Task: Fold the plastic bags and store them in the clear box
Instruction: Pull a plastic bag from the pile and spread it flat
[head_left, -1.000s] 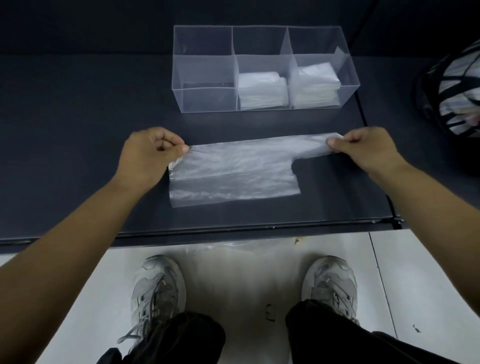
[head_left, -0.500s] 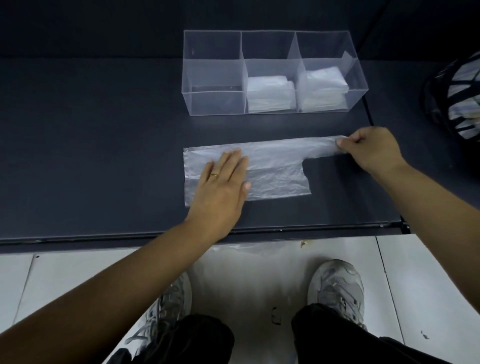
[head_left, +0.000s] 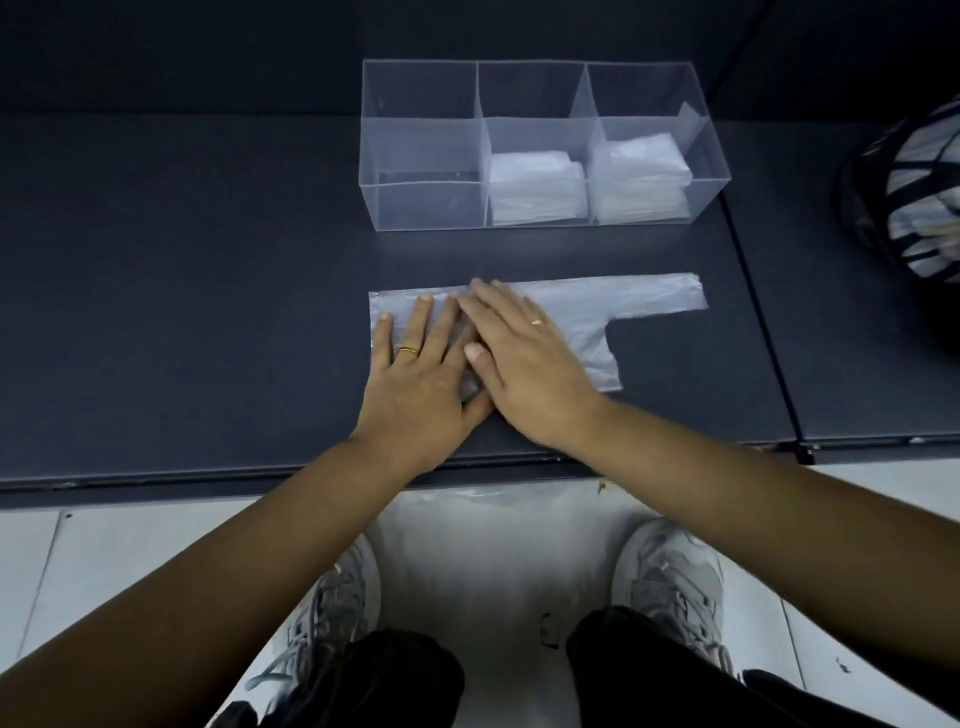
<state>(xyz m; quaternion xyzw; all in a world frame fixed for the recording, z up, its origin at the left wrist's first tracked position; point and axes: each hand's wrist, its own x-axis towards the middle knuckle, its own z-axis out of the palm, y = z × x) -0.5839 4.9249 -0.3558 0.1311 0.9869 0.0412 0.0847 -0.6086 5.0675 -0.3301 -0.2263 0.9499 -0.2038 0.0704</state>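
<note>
A thin translucent plastic bag (head_left: 597, 312) lies flat on the dark table (head_left: 182, 312), folded lengthwise, its handle strip stretching to the right. My left hand (head_left: 421, 374) presses flat on the bag's left part, fingers straight. My right hand (head_left: 524, 364) lies flat beside it on the bag's middle, fingers pointing up-left and partly over the left hand's fingers. The clear box (head_left: 415, 156) stands behind the bag; it has three compartments. Folded bags (head_left: 535, 187) fill the middle one and more folded bags (head_left: 641, 179) the right one; the left one holds nothing.
A black mesh basket (head_left: 904, 197) holding pale items sits at the right edge. A seam (head_left: 758, 312) divides the table from a second panel on the right. The table's front edge (head_left: 208, 480) runs above my shoes on the white floor.
My right hand let go of the bag's handle end and moved left onto the bag's middle beside my left hand. The left hand went from pinching the bag's left edge to pressing flat.
</note>
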